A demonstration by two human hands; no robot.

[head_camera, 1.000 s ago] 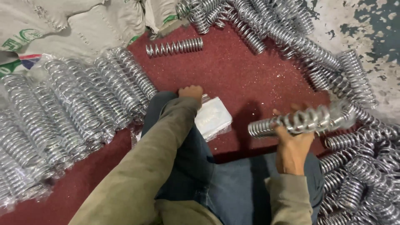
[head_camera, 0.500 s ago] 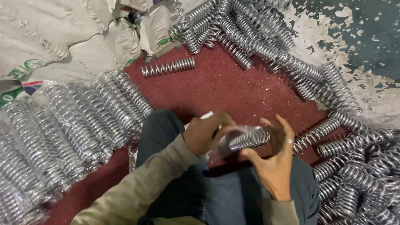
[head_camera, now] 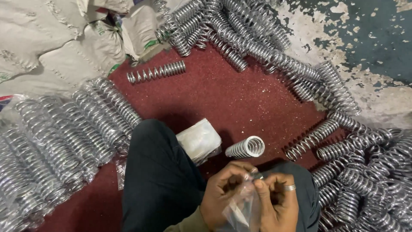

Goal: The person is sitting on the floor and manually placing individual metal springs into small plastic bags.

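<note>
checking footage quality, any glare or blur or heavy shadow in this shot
Head view: bright glints on the chrome springs, strongest in the bagged springs at left; the left hand and right hand are slightly soft, as is the clear bag; a soft shadow lies on the red mat by the knee.

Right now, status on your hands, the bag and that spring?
Left hand and right hand both pinching clear plastic bag at its mouth. Chrome spring rests on knee, outside the bag. Nothing between them.
</note>
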